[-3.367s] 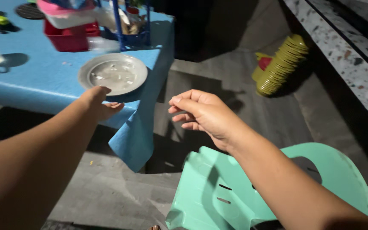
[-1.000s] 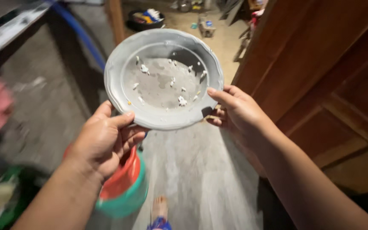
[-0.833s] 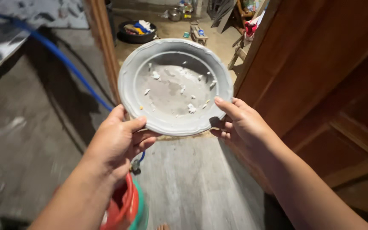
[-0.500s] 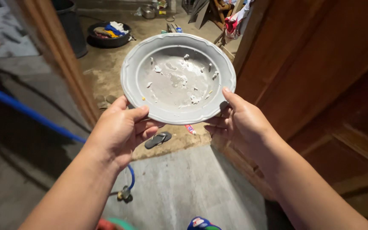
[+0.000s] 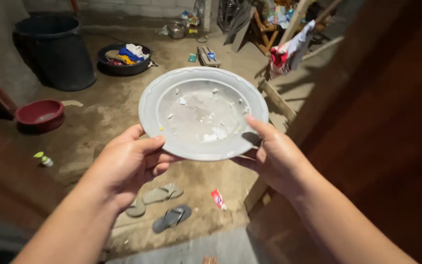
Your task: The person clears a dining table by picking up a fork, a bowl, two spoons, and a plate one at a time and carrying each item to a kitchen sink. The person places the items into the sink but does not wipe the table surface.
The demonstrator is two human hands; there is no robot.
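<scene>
Seen from the head camera, both forearms reach forward and slightly inward, meeting on a plate (image 5: 203, 113) held out at about chest height over a dirt and concrete floor (image 5: 123, 112). The left hand (image 5: 128, 164) grips the plate's near left rim, its thumb lying on top of the rim and its fingers curled underneath, so the hand is clamped on the plate. The right hand (image 5: 274, 154) grips the near right rim the same way, with the thumb pressed flat on the upper edge and the fingers folded below, also closed on the plate. The plate is round, pale grey, with a broad raised rim and a shallow sunken middle; it tilts a little toward the camera. Small white scraps and a few wet smears are scattered across its middle, and a tiny yellowish speck sits near the left inner edge. Below the plate, a pair of grey flip-flops (image 5: 164, 205) lies on the floor, with a small red and white packet (image 5: 218, 198) just beside them. Farther off stand a large black bin (image 5: 54, 51), a dark basin (image 5: 123, 58) holding clothes, and a red bowl (image 5: 40, 115) at the left. A brown wooden door (image 5: 391, 137) fills the right side.
</scene>
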